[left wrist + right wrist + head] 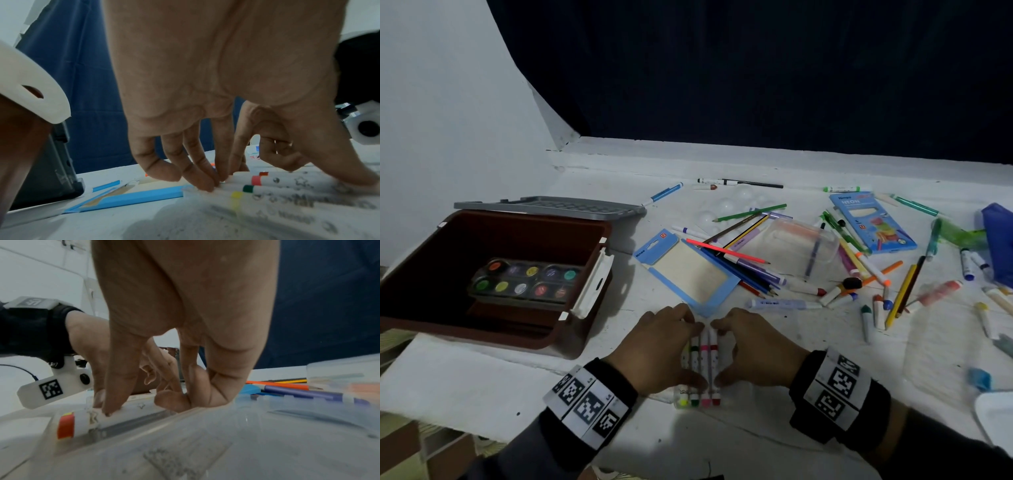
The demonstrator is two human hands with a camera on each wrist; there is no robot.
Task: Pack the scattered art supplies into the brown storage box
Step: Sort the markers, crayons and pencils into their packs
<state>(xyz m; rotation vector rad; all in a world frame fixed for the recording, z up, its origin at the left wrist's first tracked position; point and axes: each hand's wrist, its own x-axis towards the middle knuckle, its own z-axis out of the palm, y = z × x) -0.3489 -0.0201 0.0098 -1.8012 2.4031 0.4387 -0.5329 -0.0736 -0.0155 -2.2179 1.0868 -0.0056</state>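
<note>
A clear pack of several white markers (703,399) with yellow, green, pink and red bands lies near the table's front edge. My left hand (699,354) pinches its left side, fingers at the far end and thumb at the near end. My right hand (716,353) grips the right side the same way. The left wrist view shows the marker bands (256,180) under my fingertips (205,185). In the right wrist view my thumb presses the red-capped marker (86,420). The open brown storage box (493,334) stands to the left with a paint palette (524,279) inside.
The box's grey lid (551,205) lies behind it. A blue card sleeve (688,274) sits just beyond my hands. Further right are a clear plastic case (804,246), a blue neon box (873,219) and many loose pencils, markers and crayons. A white plate edge (996,418) shows at far right.
</note>
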